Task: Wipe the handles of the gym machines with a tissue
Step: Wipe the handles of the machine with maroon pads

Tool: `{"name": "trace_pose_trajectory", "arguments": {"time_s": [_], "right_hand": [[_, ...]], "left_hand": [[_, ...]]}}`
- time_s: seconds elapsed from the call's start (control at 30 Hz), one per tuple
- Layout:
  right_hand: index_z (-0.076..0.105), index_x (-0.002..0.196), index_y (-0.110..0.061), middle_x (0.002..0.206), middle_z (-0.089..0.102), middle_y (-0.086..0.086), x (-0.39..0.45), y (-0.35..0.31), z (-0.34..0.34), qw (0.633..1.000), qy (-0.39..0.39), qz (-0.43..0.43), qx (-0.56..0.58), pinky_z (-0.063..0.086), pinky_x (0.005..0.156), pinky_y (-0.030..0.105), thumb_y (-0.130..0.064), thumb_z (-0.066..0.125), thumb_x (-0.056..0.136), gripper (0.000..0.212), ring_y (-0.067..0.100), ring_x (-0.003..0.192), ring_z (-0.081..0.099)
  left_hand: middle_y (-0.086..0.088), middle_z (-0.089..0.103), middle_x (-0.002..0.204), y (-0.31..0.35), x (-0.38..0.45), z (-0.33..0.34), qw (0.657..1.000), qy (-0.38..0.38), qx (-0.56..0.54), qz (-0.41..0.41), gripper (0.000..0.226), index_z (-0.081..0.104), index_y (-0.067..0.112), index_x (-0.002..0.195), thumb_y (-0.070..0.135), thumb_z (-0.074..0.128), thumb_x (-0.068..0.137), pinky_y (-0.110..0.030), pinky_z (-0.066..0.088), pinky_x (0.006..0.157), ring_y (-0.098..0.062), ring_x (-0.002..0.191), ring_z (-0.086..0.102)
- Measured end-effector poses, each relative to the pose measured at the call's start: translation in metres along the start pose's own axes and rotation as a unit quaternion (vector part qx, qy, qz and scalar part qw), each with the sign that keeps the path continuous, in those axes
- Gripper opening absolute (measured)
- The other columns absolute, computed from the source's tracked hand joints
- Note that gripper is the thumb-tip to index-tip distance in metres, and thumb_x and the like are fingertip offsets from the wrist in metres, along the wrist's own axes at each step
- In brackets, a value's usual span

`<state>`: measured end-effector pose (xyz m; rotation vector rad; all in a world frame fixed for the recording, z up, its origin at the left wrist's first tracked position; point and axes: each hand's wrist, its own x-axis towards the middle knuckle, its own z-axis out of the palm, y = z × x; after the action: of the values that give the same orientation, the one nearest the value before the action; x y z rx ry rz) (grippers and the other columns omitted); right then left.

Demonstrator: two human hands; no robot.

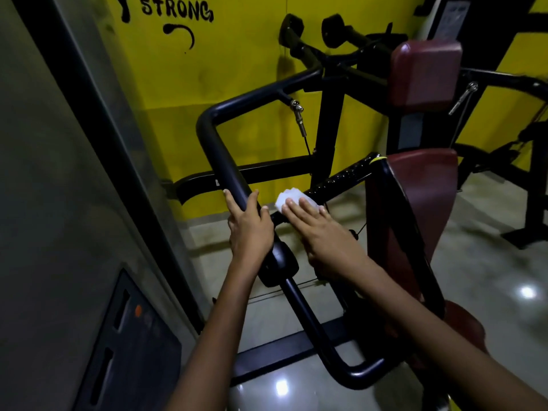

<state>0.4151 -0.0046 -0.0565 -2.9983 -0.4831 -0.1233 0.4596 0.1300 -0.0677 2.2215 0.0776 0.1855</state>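
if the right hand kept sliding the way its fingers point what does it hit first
Probably the black perforated adjustment bar just beyond the crumpled white tissue under the right hand; depth is unclear, so it might pass alongside it.

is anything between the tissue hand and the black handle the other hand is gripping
Nothing visible does. The right hand presses the tissue just beside the black handle, which the left hand grips; only open air separates them.

Head camera looks steeply down, close over the machine's black handle bar (228,173).
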Motion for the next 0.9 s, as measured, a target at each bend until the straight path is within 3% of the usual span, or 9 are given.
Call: {"name": "trace_pose_trajectory", "arguments": {"time_s": [0.13, 0.27, 0.37, 0.43, 0.53, 0.67, 0.8, 0.9], "right_hand": [[0.001, 0.150, -0.023, 0.157, -0.005, -0.007, 0.005, 0.004, -0.002, 0.999, 0.037, 0.023, 0.014, -0.005, 0.116, 0.031, -0.017, 0.040, 0.096, 0.066, 0.011, 0.145, -0.009], [-0.004, 0.149, -0.022, 0.156, -0.010, -0.007, -0.001, -0.009, 0.006, 0.999, 0.026, 0.016, 0.018, -0.009, 0.113, 0.026, -0.015, 0.038, 0.096, 0.068, 0.010, 0.144, -0.012], [0.002, 0.149, -0.024, 0.157, -0.002, -0.008, -0.007, -0.001, 0.006, 0.998, 0.053, 0.035, 0.017, -0.006, 0.115, 0.030, -0.015, 0.041, 0.095, 0.067, 0.011, 0.145, -0.006], [0.002, 0.149, -0.024, 0.157, -0.003, -0.008, -0.003, 0.002, 0.004, 0.997, 0.065, 0.044, 0.014, -0.007, 0.115, 0.031, -0.015, 0.042, 0.095, 0.068, 0.009, 0.142, -0.013], [-0.008, 0.146, -0.023, 0.153, -0.015, -0.011, 0.002, -0.004, 0.010, 0.998, 0.050, 0.034, 0.023, -0.008, 0.115, 0.031, -0.010, 0.044, 0.092, 0.077, 0.007, 0.133, -0.025], [-0.015, 0.141, -0.026, 0.147, -0.020, -0.015, -0.006, 0.007, 0.019, 0.998, 0.045, 0.028, -0.018, -0.012, 0.111, 0.028, -0.003, 0.062, 0.077, 0.103, 0.013, 0.136, -0.024], [-0.024, 0.136, -0.026, 0.145, -0.027, -0.012, 0.008, 0.004, 0.009, 0.997, 0.060, 0.037, -0.017, -0.014, 0.113, 0.029, 0.002, 0.052, 0.078, 0.099, 0.010, 0.133, -0.030], [-0.020, 0.139, -0.021, 0.152, -0.018, -0.006, 0.008, -0.005, 0.017, 0.999, 0.049, 0.019, 0.002, -0.016, 0.113, 0.025, 0.004, 0.054, 0.073, 0.103, 0.010, 0.138, -0.024]], "left_hand": [[-0.001, -0.012, 0.159, -0.001, 0.002, -0.001, 1.000, -0.004, 0.002, 0.003, 0.043, 0.035, 0.028, 0.144, 0.030, 0.036, 0.101, -0.043, 0.029, 0.106, -0.035, 0.138, 0.023], [-0.001, -0.012, 0.159, -0.002, 0.001, -0.002, 1.000, -0.005, -0.005, 0.011, 0.043, 0.035, 0.028, 0.144, 0.029, 0.037, 0.101, -0.042, 0.028, 0.107, -0.035, 0.139, 0.022], [0.000, -0.012, 0.159, -0.002, 0.002, -0.001, 1.000, -0.004, -0.009, 0.011, 0.043, 0.035, 0.029, 0.144, 0.029, 0.037, 0.101, -0.041, 0.030, 0.105, -0.035, 0.138, 0.023], [0.000, -0.013, 0.158, -0.003, 0.003, 0.000, 1.000, -0.002, -0.011, 0.008, 0.043, 0.035, 0.029, 0.144, 0.029, 0.037, 0.101, -0.041, 0.031, 0.104, -0.035, 0.138, 0.023], [0.001, -0.012, 0.158, -0.005, 0.003, 0.000, 1.000, 0.002, -0.018, 0.011, 0.043, 0.036, 0.029, 0.143, 0.029, 0.038, 0.101, -0.040, 0.032, 0.104, -0.035, 0.137, 0.024], [0.001, -0.012, 0.158, -0.007, 0.002, 0.001, 0.999, 0.005, -0.025, 0.020, 0.042, 0.038, 0.030, 0.142, 0.029, 0.039, 0.100, -0.040, 0.033, 0.102, -0.034, 0.135, 0.029], [0.001, -0.011, 0.159, -0.007, 0.003, 0.001, 0.999, 0.011, -0.033, 0.020, 0.042, 0.039, 0.029, 0.142, 0.029, 0.040, 0.100, -0.040, 0.033, 0.104, -0.034, 0.134, 0.031], [0.001, -0.012, 0.159, -0.007, 0.001, 0.001, 0.999, 0.012, -0.032, 0.024, 0.043, 0.039, 0.029, 0.142, 0.030, 0.042, 0.099, -0.039, 0.033, 0.104, -0.033, 0.137, 0.027]]}}
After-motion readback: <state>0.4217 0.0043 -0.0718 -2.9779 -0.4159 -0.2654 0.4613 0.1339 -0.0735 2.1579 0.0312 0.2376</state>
